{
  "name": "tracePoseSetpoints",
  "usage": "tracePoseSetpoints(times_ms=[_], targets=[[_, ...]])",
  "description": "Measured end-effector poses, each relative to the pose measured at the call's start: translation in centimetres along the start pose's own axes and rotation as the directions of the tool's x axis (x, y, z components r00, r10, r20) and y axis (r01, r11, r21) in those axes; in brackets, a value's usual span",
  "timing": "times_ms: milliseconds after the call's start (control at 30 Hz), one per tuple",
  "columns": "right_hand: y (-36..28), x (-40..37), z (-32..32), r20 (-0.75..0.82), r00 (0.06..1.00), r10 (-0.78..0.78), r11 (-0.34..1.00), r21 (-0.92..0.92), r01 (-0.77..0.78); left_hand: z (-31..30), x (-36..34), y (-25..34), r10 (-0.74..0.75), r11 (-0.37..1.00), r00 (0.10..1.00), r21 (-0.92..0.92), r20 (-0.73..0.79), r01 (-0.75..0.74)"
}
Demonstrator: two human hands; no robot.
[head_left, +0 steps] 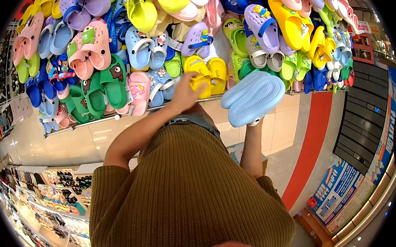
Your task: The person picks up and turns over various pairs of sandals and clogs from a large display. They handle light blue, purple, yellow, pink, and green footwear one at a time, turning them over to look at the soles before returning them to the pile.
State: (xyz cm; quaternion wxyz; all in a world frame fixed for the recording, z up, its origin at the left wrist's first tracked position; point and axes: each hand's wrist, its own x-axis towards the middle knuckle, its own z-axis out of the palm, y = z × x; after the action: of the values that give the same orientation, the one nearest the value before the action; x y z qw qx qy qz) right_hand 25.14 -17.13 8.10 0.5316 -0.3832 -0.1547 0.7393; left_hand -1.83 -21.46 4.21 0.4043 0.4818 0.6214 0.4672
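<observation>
The right hand [256, 122], mostly hidden behind, is closed on a pair of pale blue foam clogs [253, 99], well off the rack rail [212, 98]; the ribbed soles face up, perhaps because it grips them from beneath. The left hand [191, 92], blurred, has its fingers loosely apart by some bright yellow foam clogs [217, 73]; I can't tell if it touches them. The blue-and-white poster [338, 189] is too small to read.

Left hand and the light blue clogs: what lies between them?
In the head view, a yellow clog shows between the left hand and the light blue clogs, just above the metal rail.
</observation>
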Motion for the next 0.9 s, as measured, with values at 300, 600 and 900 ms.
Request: tracePoseSetpoints(times_ms=[300,600,900], targets=[[-0.5,1.3,3.9,0.123,0.914,-0.388,0.616,-0.702,0.356,0.7,8.6,-9.7,-0.318,0.902,0.927,0.236,-0.200,0.361],[4.1,6.1,4.6,0.261,0.844,-0.469,0.306,-0.848,0.433,1.3,13.7,-8.0,-0.202,0.895,0.948,0.346,-0.247,0.281],[7.7,10.2,4.2,0.276,0.924,-0.263,-0.333,-0.925,0.182,-0.6,16.8,-4.6,-0.085,0.983,0.945,0.130,-0.316,0.132]])
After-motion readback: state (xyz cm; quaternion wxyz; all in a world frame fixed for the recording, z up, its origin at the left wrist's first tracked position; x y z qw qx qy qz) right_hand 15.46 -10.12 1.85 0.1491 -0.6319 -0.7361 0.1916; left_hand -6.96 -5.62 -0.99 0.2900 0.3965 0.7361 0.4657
